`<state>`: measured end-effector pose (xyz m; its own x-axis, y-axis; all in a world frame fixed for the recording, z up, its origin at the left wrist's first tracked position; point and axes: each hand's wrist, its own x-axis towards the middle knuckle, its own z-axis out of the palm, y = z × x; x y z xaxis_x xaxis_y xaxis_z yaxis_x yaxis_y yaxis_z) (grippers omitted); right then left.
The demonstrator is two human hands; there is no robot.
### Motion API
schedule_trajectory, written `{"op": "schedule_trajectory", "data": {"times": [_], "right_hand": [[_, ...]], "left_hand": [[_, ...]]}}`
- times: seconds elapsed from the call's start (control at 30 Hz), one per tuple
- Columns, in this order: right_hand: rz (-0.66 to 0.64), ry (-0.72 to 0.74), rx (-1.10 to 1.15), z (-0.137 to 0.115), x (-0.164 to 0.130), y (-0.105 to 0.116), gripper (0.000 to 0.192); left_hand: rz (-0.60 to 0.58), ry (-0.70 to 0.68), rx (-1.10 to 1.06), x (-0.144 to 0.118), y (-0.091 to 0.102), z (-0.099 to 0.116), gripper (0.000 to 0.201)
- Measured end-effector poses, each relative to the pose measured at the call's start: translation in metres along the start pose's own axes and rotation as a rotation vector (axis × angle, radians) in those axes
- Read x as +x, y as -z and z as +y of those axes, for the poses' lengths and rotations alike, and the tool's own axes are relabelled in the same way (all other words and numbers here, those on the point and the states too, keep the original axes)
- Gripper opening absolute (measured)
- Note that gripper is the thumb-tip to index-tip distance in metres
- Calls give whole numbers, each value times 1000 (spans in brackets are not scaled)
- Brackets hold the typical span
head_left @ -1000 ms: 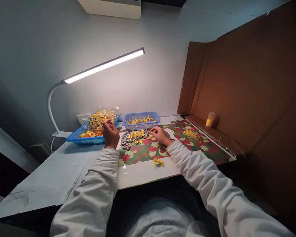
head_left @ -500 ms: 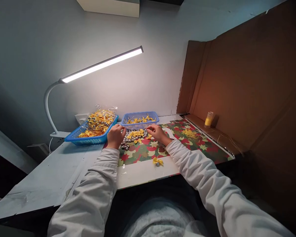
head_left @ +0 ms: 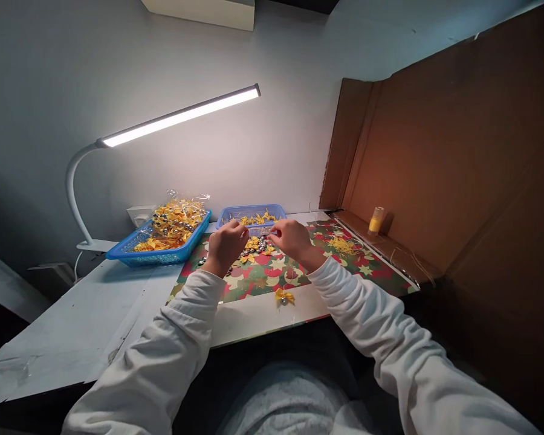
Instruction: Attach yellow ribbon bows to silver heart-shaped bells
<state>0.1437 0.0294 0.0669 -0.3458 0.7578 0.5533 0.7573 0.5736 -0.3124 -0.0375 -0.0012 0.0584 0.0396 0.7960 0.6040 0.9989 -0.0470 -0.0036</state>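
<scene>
While both hands meet in the middle of the frame, the left hand and right hand curl over the pile of bows and bells. What they pinch is too small to tell. Small, slow, steady finger moves seem best.

Room dim overall. Sole strong source: LED bar lamp, blown out to white, casting pale pool on wall behind and lighting table centre. Cardboard screen at right glows warm orange, fading to black lower right. Left corner deep shadow. Wide-angle bend at edges; foreground sleeves soft, small items lack detail.
</scene>
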Motion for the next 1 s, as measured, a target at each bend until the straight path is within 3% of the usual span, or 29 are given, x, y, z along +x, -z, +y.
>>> {"op": "schedule_trajectory", "data": {"times": [0.2, 0.3, 0.43, 0.77, 1.0], "right_hand": [[-58, -57, -22, 10, -17, 8, 16], [-14, -104, 26, 16, -24, 4, 20], [58, -189, 140, 24, -29, -8, 21], [174, -264, 321, 41, -33, -47, 19], [154, -372, 654, 34, -33, -61, 11]], "left_hand": [[-34, -40, -108, -3, -2, 22, 30], [-15, -45, -251, -6, -8, 30, 24], [-26, 53, -465, -12, -25, 36, 19], [-116, 179, -632, -21, -60, 23, 18], [-199, 261, -1079, -25, -68, 22, 33]]}}
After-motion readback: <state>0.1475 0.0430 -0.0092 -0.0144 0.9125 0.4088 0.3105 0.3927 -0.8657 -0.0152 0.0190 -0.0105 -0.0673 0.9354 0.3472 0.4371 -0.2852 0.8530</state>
